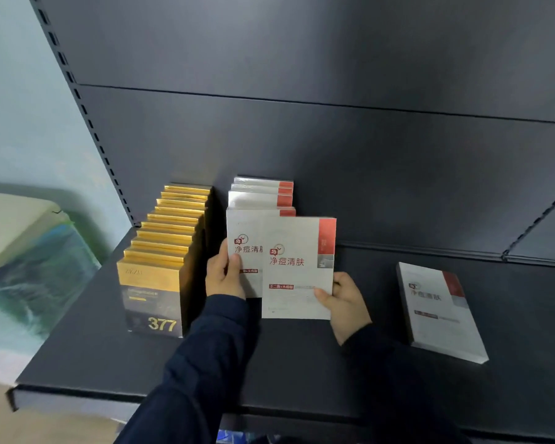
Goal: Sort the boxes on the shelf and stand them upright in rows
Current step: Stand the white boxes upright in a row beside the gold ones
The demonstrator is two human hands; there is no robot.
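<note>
A row of several gold-and-black boxes [154,296] stands upright on the left of the dark shelf [109,363]. Beside it stands a row of white-and-red boxes [260,193]. My left hand [225,270] grips the left edge of the front box of that row [242,251]. My right hand [343,296] holds another white-and-red box [297,267] upright, just in front of the row and slightly to its right. One more white-and-red box [439,312] lies flat on the shelf to the right.
The shelf's back panel [334,139] rises behind the rows. A slotted upright [87,123] runs along the left side. Left of the shelf stands a pale box with a greenish wrapped bundle [29,267]. A neighbouring shelf section [545,238] begins at far right.
</note>
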